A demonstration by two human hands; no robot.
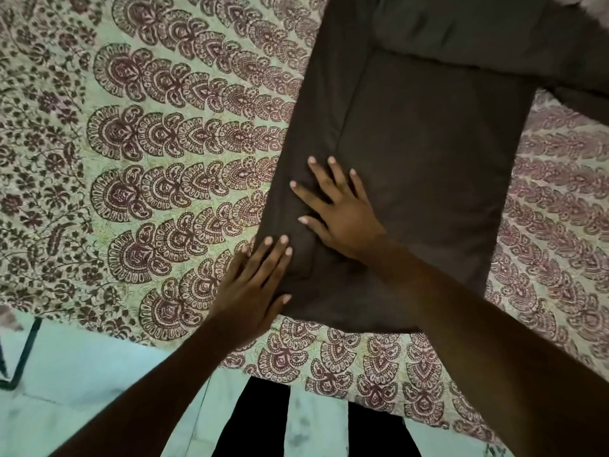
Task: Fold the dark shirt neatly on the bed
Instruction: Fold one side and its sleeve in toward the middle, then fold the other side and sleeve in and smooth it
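As the shirt (421, 166) lies on the bed (158, 133), we press our left hand (253, 285) flat on its near-left edge; right hand (342, 222) spread flat just beyond.

bed (346, 367), covered by a maroon-printed pale bedspread (164, 133), dark shirt (428, 159) spread flat on the bedspread

The shirt (428, 159) lies on the bedspread (148, 159), to the right of the middle. The right hand (342, 219) rests flat on its near left part. The left hand (253, 291) lies just nearer, across the shirt's left edge. The floor (82, 374) is before the bed.
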